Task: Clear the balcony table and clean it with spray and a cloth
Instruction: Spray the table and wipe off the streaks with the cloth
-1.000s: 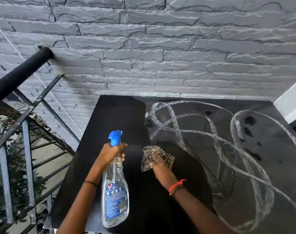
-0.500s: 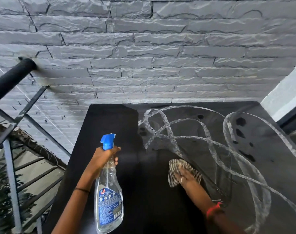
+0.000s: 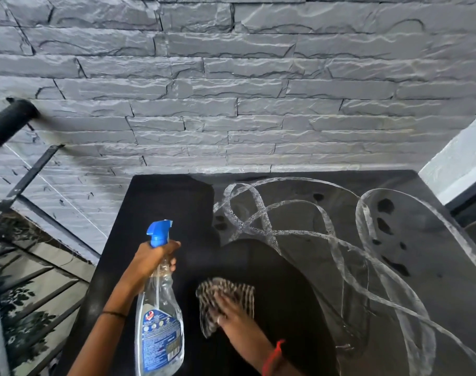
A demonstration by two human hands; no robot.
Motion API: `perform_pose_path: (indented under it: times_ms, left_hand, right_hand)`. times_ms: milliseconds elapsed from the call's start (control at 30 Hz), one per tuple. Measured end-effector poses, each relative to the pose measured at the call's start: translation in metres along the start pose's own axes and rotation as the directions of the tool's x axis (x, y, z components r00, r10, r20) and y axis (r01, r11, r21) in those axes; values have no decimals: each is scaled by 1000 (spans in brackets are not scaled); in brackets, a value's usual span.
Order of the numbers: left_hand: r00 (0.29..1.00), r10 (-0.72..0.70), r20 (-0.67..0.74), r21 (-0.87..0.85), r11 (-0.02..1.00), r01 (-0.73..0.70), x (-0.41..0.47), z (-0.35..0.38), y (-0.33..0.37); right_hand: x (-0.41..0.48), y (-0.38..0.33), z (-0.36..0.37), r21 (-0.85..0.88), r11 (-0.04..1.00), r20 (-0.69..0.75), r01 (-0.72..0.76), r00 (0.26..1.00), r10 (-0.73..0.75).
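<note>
A black table (image 3: 171, 202) stands against the stone wall, its right half covered with whitish wipe streaks (image 3: 326, 234) and a few dark spots. My left hand (image 3: 152, 256) grips the neck of a clear spray bottle (image 3: 159, 329) with a blue trigger head, held above the table's left part. My right hand (image 3: 231, 313) presses flat on a striped brown-and-white cloth (image 3: 231, 291) lying on the table near its front middle. The cloth shows mostly beyond and left of my fingers.
A grey stone wall (image 3: 231, 104) rises right behind the table. A black metal railing (image 3: 11, 123) runs along the left, with foliage below it. A white wall corner (image 3: 459, 164) stands at the right edge.
My right hand has slid the cloth back toward the left and nearer to the bottle. The view has tilted up a little. The left hand keeps the bottle in about the same place.
</note>
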State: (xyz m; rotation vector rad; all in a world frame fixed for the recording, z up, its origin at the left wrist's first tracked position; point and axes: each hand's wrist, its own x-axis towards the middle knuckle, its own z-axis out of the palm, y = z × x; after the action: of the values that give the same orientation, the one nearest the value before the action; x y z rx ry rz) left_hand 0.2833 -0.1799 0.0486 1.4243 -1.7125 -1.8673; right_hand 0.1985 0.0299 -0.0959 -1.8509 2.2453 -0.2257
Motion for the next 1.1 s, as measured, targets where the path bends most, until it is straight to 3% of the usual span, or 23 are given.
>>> perform_pose_path:
  times_ms: [133, 233, 333, 433, 600, 800, 867, 933, 1100]
  left_hand:
    - [1000, 6, -2, -23, 1000, -6, 10, 8, 9]
    - [1000, 9, 1, -23, 1000, -9, 16, 15, 15]
    - [1000, 1, 1, -36, 999, -1, 19, 18, 17]
    - [1000, -12, -4, -29, 999, 12, 20, 21, 17]
    - [998, -45, -32, -24, 999, 44, 29, 22, 19]
    - [999, -35, -40, 1, 999, 35, 46, 31, 27]
    - [999, -29, -30, 9, 1000, 30, 52, 34, 30]
    - [999, -31, -14, 10, 999, 31, 57, 36, 31]
    - [999, -41, 31, 21, 999, 40, 66, 43, 31]
  right_hand:
    - [-50, 55, 18, -117, 993, -158, 20, 987, -38]
    - [-47, 107, -6, -51, 994, -200, -92, 976, 80]
    - [-3, 143, -23, -61, 985, -134, -159, 980, 150]
    - [59, 141, -29, 53, 963, -50, -265, 962, 267]
    - [96, 74, -26, 8, 996, 34, -90, 995, 89]
    - [22, 67, 1, -36, 996, 38, 80, 996, -79]
    - [0, 100, 7, -89, 995, -67, 43, 997, -49]
    - [-5, 137, 0, -33, 999, -127, -2, 992, -2]
    - [53, 195, -28, -4, 984, -104, -181, 978, 179]
